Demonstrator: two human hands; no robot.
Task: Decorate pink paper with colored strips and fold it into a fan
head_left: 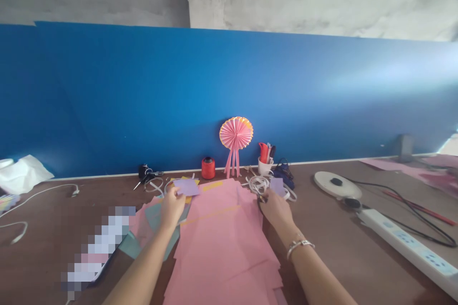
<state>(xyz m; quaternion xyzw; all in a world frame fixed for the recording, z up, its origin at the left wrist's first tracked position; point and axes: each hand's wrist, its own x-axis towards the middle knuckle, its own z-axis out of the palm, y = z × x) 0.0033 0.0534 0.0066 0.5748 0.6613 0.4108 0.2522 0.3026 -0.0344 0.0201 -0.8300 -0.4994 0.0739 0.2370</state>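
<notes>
Left hand: fingers pinch a lilac paper square, held at 11 o'clock of the pink paper stack on the desk. Right hand: fingers curled onto a black loop, likely scissors; grip unclear. Second lilac piece just beyond it, at 12 o'clock. Pink paper fan stands against the blue wall.

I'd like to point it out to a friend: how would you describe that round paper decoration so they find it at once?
Look along the foot of the blue wall at the back of the brown table. Near the middle, between a red spool and a white cup of pens, stands the paper fan. It alone is a pleated pink and yellow disc with pink strips hanging below.
</notes>
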